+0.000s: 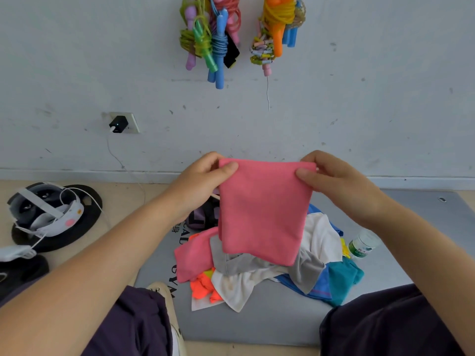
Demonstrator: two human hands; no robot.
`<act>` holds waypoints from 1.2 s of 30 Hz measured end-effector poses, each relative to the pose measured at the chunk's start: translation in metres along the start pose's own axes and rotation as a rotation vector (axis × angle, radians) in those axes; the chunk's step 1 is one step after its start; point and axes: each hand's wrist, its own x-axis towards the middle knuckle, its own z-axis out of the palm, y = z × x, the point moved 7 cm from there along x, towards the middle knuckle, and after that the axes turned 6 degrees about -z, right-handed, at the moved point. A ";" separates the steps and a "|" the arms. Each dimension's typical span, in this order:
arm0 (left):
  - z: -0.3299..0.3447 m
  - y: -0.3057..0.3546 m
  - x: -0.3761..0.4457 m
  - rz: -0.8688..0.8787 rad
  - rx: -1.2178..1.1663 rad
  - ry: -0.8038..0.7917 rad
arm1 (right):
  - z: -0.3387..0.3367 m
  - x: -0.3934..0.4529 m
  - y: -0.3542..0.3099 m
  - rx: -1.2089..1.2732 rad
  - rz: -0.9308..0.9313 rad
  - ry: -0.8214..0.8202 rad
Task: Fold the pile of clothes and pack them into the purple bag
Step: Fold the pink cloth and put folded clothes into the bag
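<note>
You are pinching the top left corner of a pink cloth [264, 211] with your left hand [203, 181], thumb in front and fingers curled behind. The purple bag [203, 217] is showing just below that hand, mostly hidden behind the cloth. Your right hand [334, 181] is pinching the opposite top corner, so the cloth is hanging flat between your hands, above the pile of clothes [270, 276] on the grey mat [282, 325]. The folding appears to be under way; next, you are likely needing to halve it again, then reach toward the bag.
</note>
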 end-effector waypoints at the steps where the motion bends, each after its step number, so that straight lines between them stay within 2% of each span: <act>1: 0.005 0.000 -0.002 -0.038 -0.124 -0.041 | 0.003 -0.001 0.003 0.154 0.050 -0.008; 3: 0.013 -0.001 -0.005 -0.099 -0.246 -0.099 | 0.005 -0.003 0.007 0.290 0.123 0.030; 7: 0.036 -0.006 -0.017 -0.238 -0.394 -0.468 | 0.003 -0.004 0.009 0.386 0.199 0.155; 9: 0.042 -0.009 -0.021 -0.253 -0.408 -0.534 | -0.001 -0.005 0.011 0.439 0.230 0.207; 11: 0.039 -0.015 -0.015 -0.268 -0.446 -0.430 | 0.000 -0.004 0.016 0.482 0.252 0.160; 16: 0.018 -0.022 -0.002 -0.255 -0.395 -0.143 | 0.021 -0.008 0.017 0.466 0.231 -0.189; 20: 0.005 -0.022 0.002 -0.186 -0.310 0.041 | 0.022 -0.004 0.015 0.457 0.199 -0.127; 22: 0.005 -0.015 0.002 -0.107 -0.249 -0.023 | 0.022 -0.004 0.018 0.427 0.211 -0.124; 25: 0.007 -0.011 0.001 -0.037 0.084 -0.100 | 0.022 -0.001 0.020 0.106 0.189 -0.105; 27: 0.004 -0.011 0.000 0.001 0.332 -0.048 | 0.018 0.002 0.014 -0.201 0.109 -0.048; 28: 0.001 -0.010 0.000 0.016 0.399 -0.022 | 0.018 0.003 0.012 -0.260 0.079 -0.034; 30: -0.007 -0.009 0.003 -0.009 0.407 -0.008 | 0.020 0.003 0.012 -0.166 0.064 -0.086; 33: -0.021 -0.012 0.008 -0.115 0.267 -0.050 | 0.024 -0.001 0.013 0.171 0.110 -0.199; 35: -0.036 -0.009 0.015 -0.096 0.306 0.134 | 0.023 0.007 0.009 0.275 0.136 -0.137; 36: -0.043 -0.005 0.018 -0.081 0.310 0.244 | 0.020 0.016 0.006 0.245 0.115 -0.057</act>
